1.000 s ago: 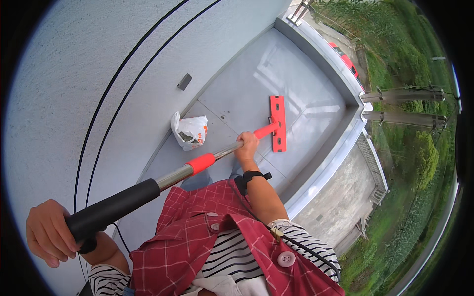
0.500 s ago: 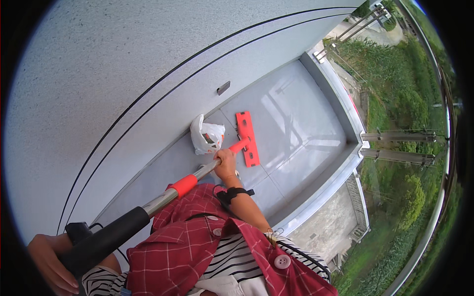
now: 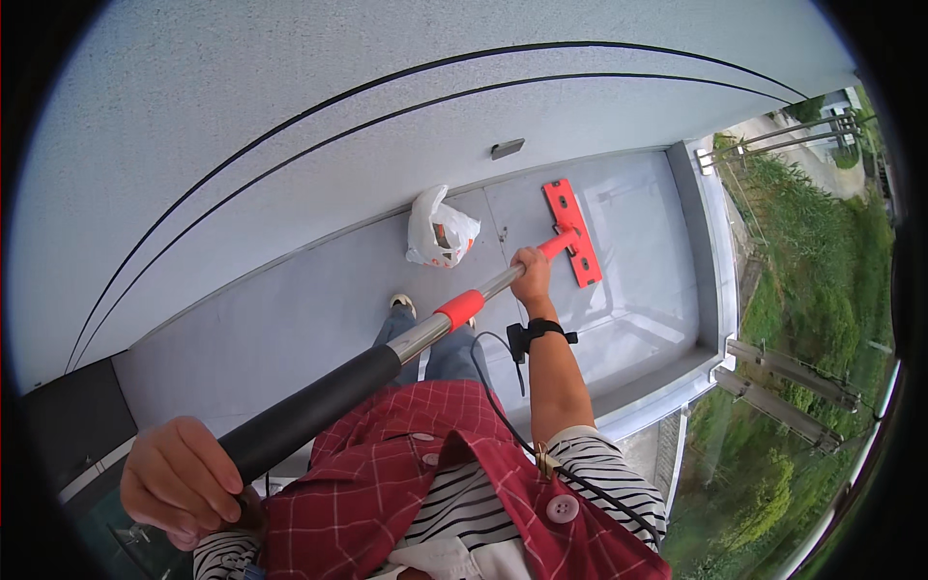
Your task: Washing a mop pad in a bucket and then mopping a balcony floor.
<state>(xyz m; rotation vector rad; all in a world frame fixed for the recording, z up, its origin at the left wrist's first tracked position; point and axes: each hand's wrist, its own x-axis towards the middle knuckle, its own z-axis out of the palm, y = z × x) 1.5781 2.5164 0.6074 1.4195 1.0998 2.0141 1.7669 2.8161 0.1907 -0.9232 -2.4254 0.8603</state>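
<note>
A flat mop runs diagonally across the head view, its red rectangular head [image 3: 572, 234] on the grey tiled floor. Low on the metal pole [image 3: 503, 282], close to the red joint, my right hand [image 3: 532, 274] is wrapped around it. My left hand [image 3: 179, 478] has its fingers curled at the top end of the black foam grip [image 3: 309, 416]. A red collar [image 3: 460, 309] sits between grip and lower pole. A black strap with a small device [image 3: 541, 335] is on my right wrist.
A white plastic bag [image 3: 441, 230] stands on the floor by the pale wall [image 3: 367, 126], left of the mop head. A low parapet [image 3: 713, 261] bounds the balcony at right, with greenery beyond. My shoe [image 3: 403, 304] shows below the bag. Two black cables run along the wall.
The mop head and my right hand have moved right and slightly up in the view. My left hand has also come right and up. The view itself has turned, showing more floor at left.
</note>
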